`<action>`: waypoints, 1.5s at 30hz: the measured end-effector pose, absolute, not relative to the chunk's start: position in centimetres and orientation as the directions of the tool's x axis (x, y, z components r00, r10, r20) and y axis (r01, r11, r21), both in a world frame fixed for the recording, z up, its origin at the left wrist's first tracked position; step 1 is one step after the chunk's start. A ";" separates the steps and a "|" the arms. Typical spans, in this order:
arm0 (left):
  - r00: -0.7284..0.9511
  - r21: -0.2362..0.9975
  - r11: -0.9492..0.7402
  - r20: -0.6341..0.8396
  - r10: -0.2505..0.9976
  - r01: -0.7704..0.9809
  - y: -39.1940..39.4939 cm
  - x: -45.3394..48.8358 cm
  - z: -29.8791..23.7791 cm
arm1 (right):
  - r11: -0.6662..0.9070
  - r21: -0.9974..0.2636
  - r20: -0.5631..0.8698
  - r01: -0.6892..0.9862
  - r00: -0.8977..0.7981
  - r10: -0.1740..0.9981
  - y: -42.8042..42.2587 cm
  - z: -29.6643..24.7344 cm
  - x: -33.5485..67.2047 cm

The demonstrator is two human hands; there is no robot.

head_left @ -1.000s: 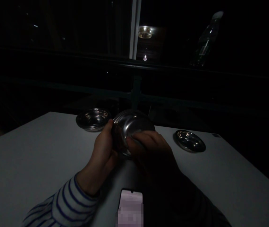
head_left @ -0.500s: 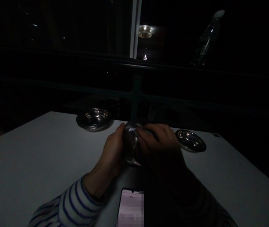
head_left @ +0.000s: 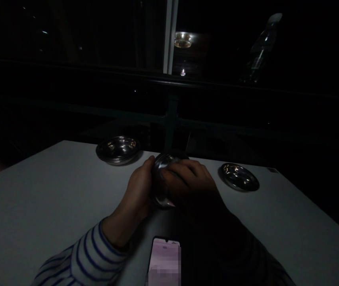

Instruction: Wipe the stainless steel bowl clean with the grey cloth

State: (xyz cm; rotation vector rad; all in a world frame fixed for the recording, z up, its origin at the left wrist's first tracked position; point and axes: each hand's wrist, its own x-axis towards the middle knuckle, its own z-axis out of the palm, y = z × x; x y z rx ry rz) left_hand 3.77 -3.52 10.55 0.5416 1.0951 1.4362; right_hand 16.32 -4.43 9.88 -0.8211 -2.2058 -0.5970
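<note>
A shiny metal bowl (head_left: 158,188) is held up above the table, tilted on its side between my hands. My left hand (head_left: 139,184) grips its left edge, thumb up along the rim. Curled fingers of my right hand (head_left: 191,182) press against the bowl's face; deep shadow hides the palm, and whether something lies under those fingers I cannot make out. Below my hands a lit phone (head_left: 165,258) lies on the table, partly blurred out.
On the white table (head_left: 68,198), a stack of metal bowls (head_left: 118,150) stands at the back left, and another metal bowl (head_left: 240,177) at the back right. Beyond the table edge are a dark rail and window, with a plastic bottle (head_left: 261,51) at upper right.
My right hand has slid left and slightly down over the bowl's face. The bowl and my left hand have shifted a little left. The other bowls stay put.
</note>
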 end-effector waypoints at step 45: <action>-0.087 0.775 0.096 -0.191 0.978 -0.624 -2.9 2.5 11.8 | 0.651 0.044 0.815 0.758 -0.404 0.416 -3.8 11.3 18.4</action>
